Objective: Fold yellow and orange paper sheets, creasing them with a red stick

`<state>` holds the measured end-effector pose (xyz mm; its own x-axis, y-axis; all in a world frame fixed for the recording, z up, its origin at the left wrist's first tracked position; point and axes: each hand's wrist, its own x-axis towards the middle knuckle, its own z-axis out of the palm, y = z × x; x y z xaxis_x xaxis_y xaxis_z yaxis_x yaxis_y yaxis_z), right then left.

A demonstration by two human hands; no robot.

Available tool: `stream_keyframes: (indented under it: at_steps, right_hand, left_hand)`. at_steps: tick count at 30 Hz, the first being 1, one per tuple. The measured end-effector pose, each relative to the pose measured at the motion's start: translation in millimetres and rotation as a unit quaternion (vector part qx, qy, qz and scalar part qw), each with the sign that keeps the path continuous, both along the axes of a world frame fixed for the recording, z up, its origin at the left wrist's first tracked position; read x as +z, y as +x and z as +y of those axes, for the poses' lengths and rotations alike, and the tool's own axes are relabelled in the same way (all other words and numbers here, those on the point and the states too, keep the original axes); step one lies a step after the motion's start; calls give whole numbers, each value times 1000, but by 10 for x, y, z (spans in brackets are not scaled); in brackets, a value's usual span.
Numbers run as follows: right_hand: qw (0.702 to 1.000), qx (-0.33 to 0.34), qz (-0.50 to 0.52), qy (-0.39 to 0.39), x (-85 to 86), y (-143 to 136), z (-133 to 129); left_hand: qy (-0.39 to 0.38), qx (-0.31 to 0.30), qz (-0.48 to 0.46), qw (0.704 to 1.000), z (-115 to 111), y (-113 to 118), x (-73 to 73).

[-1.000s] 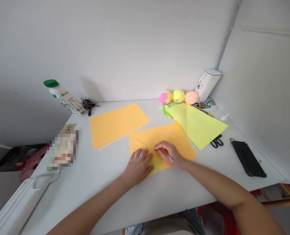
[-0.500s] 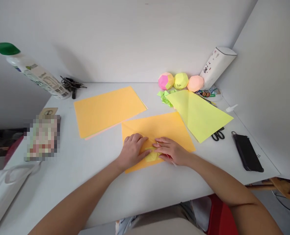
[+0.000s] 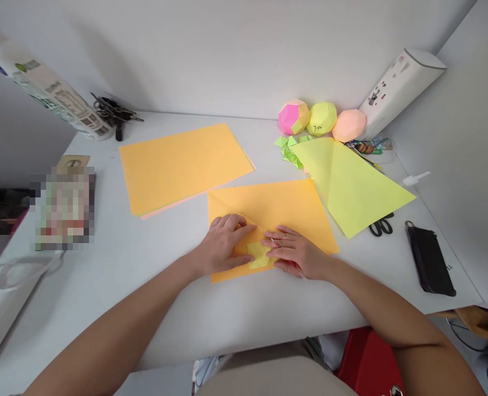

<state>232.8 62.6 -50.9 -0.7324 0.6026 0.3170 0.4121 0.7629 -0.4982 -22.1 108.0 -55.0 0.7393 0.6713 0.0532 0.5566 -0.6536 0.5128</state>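
Note:
An orange sheet of paper (image 3: 285, 203) lies flat at the middle of the white table, with a small folded yellow paper (image 3: 257, 256) on its near part. My left hand (image 3: 227, 245) rests on the sheet, thumb at the yellow paper's left edge and index finger stretched out above it, apart from the thumb. From the other side, my right hand (image 3: 299, 253) touches the yellow paper with its fingertips. A thin red-and-clear pen-like stick (image 3: 295, 266) is tucked between its fingers; its exact kind is hard to make out.
Further back lie more orange sheets (image 3: 181, 170) and a creased yellow-green sheet (image 3: 355, 181) over black-handled scissors (image 3: 380, 225). Three paper balls (image 3: 322, 119) and green folded pieces (image 3: 291, 151) sit near the wall. A black pouch (image 3: 429, 261) is right; a white bottle (image 3: 49, 91) stands left.
The camera view has shifted slightly. My left thumb and index finger are further apart, and more of the small yellow paper shows between my hands.

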Motion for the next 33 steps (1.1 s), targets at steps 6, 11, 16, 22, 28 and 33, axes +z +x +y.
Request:
stream_keyframes:
  at_steps: [6, 11, 16, 22, 28, 33]
  right_hand:
    - [1000, 8, 15, -3, -18, -46, -31]
    - [999, 15, 27, -14, -35, -58, -38]
    - [999, 20, 26, -22, -16, -60, -33]
    - [999, 20, 24, -30, 2, -59, -31]
    - [999, 21, 23, -27, 3, -59, -32]
    - [999, 21, 20, -29, 11, -57, -33]
  left_hand:
    - [42, -1, 0, 999, -16, 5, -31]
    - [51, -5, -4, 999, -10, -2, -40]
    - [39, -10, -10, 999, -9, -17, -30]
    - [48, -9, -12, 999, -15, -19, -37]
    - [41, -12, -10, 999, -12, -21, -19]
    - [35, -17, -7, 999, -11, -26, -5]
